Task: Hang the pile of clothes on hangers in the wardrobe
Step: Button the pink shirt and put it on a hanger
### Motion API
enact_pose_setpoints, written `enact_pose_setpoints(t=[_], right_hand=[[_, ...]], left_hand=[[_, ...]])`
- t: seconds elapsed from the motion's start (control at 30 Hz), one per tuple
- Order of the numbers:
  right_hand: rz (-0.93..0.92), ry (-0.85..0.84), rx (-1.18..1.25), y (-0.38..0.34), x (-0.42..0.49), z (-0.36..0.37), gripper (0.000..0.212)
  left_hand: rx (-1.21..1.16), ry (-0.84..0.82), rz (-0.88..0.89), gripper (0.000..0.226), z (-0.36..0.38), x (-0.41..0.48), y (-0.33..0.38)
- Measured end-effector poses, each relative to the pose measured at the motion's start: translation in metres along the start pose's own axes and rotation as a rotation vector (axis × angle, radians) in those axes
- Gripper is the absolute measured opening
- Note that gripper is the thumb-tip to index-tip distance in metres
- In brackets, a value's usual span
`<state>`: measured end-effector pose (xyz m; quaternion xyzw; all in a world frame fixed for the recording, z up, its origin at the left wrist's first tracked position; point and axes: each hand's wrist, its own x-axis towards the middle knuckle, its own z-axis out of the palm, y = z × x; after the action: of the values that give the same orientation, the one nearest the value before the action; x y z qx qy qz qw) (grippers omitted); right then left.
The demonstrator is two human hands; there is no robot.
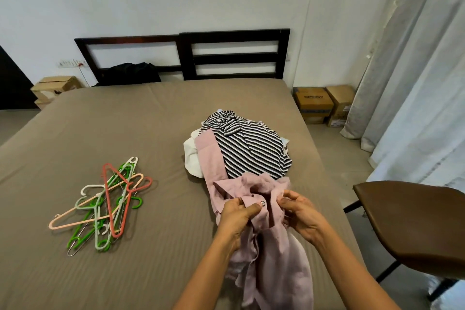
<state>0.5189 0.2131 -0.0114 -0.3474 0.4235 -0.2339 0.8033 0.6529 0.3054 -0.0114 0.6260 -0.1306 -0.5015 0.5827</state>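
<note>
- Two bare hands are working over the near part of the bed (151, 118), and both are gripping the same pink shirt (270, 249).
- The left hand (237, 212) is pinching the shirt's front band just below the collar. Its thumb is lying flat beside a small pale button (262, 203), and its fingers are curling under the cloth.
- The right hand (300, 211) is pinching the opposite front edge between thumb and fingertips, just right of the button. The two hands are sitting close together but not touching.
- The shirt's body is hanging from the hands toward the camera in loose folds, while one sleeve is stretching away across the sheet to the pile of clothes (236, 146).
- That pile is sitting on the right half of the bed, just beyond the hands. A black-and-white striped garment (251, 148) is lying on top, and a white garment (192, 158) is poking out at the left edge, beside the pink sleeve.
- Several hangers (110, 201) are lying in a tangled heap on the left half of the bed, well apart from the pile. They are red, green, peach and pale plastic, with a thin metal one among them.
- A taupe sheet is covering the bed, and a dark slatted headboard (234, 58) is standing against the white wall. A black bundle (130, 73) is resting at the head end on the left.
- Cardboard boxes (324, 103) are sitting on the floor to the right of the bed, near pale curtains (415, 70).
- A brown chair (412, 221) is jutting in beside the bed on the right.
</note>
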Motion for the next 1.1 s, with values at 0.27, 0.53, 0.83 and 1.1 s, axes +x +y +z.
enact_pose_setpoints(t=[0.27,0.53,0.83,1.1], right_hand=[[0.001,-0.053,0.081,-0.014,-0.012,0.017,0.069],[-0.022,-0.023,0.105,-0.011,-0.014,0.014,0.059],[0.056,-0.036,0.142,-0.019,-0.029,0.034,0.034],[0.127,0.124,0.116,-0.016,-0.028,0.035,0.025]], left_hand=[[-0.051,-0.033,0.099,0.018,0.004,-0.008,0.005],[-0.027,-0.042,0.156,0.017,0.002,-0.010,0.002],[0.042,0.016,0.121,0.012,0.002,-0.008,0.003],[-0.003,0.055,0.125,0.007,0.004,-0.008,0.002]])
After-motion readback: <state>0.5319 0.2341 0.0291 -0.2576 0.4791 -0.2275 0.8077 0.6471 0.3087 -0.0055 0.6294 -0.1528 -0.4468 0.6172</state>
